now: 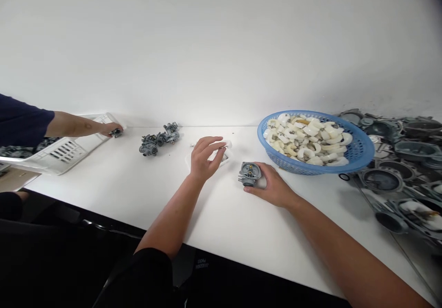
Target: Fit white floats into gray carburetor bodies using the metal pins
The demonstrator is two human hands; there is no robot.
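My right hand (274,186) is closed round a grey metal carburetor (250,173), holding it from its right side. The open face of the carburetor is turned up, and brass parts show inside. My left hand (206,158) is raised over a small white tray (188,161), with thumb and index finger pinched together. Something tiny seems to be between those fingertips, too small to name. Part of the tray is hidden behind the hand. Several more carburetors (149,145) stand in a cluster left of my left hand.
A blue plastic basket (362,158) full of white curved floats (311,137) stands right. Beyond it lie piled grey metal bowls (383,179). At left, a co-worker's hand (112,128) holds a metal part beside a white crate (65,154). A wall rises behind the table (221,206).
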